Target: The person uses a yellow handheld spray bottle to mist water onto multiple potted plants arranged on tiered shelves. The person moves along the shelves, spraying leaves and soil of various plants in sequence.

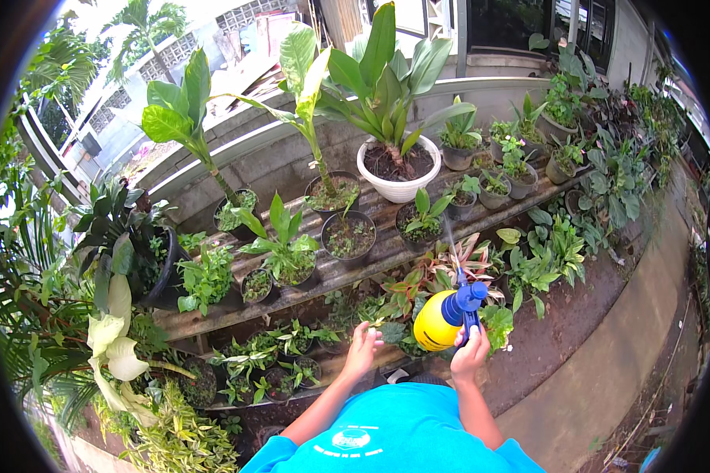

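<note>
My right hand (471,353) grips the blue handle of a pump sprayer (438,322) with a yellow bottle and a blue head. The sprayer tilts, its nozzle pointing away from me. A thin jet of water (451,236) leaves it toward a small broad-leaved plant (423,217) in a black pot. To the left of the bottle, my left hand (362,353) is raised with its fingers partly curled. A small yellowish leaf (378,323) shows at its fingertips; whether they hold it is unclear. Pink-and-green striped foliage (464,259) grows just beyond the nozzle.
A corrugated shelf (213,315) bears several potted plants, including a large one in a white pot (399,190). Smaller pots (279,383) stand on a lower level. A low block wall (242,155) runs behind. On the right curves a concrete path (597,355).
</note>
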### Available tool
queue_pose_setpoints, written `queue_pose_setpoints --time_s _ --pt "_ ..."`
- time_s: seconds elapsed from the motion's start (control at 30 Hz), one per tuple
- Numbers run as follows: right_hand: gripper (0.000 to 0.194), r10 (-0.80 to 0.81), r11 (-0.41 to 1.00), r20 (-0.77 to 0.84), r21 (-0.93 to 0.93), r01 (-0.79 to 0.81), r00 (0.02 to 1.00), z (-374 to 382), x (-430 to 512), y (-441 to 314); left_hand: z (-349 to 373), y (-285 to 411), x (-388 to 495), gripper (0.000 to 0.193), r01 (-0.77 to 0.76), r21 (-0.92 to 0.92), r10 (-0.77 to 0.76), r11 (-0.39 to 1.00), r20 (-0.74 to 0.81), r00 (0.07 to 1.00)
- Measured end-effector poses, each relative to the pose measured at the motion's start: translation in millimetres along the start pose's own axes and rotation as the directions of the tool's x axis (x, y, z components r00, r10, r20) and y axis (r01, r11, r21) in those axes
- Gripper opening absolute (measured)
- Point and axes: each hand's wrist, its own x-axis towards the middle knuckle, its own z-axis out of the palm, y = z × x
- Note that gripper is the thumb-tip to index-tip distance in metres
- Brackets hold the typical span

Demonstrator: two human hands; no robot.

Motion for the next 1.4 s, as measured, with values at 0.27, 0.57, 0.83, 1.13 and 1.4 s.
queue_pose_setpoints --time_s 0.27,0.57,0.83,1.13,1.4 --pt "0.029 -0.045 0.995 0.015 0.086 0.044 0.999 -0.6 1.0 -5.4 3.6 0.8 4.7 0.062 -0.003 0.033 0.003 0.999 -0.003 1.0" --pt "0.031 -0.093 0.996 0.092 0.023 0.091 0.991 1.1 12.8 -13.5 3.8 4.0 5.9 0.061 0.011 0.032 -0.011 0.999 -0.004 1.0" --pt "0.032 0.027 0.999 0.115 -0.038 -0.023 0.993 1.9 14.1 -8.0 4.9 -0.9 8.4 0.062 -0.001 0.005 0.001 1.0 -0.021 1.0" --pt "0.031 -0.081 0.997 0.147 0.021 0.079 0.986 6.7 17.9 -9.1 6.0 2.8 4.1 0.063 0.056 0.01 -0.056 0.998 -0.002 0.998" --pt "0.032 0.009 0.998 0.119 -0.066 -0.001 0.993 -0.2 19.2 -4.4 3.0 -2.0 6.3 0.062 0.012 0.021 -0.012 1.0 -0.031 0.999"
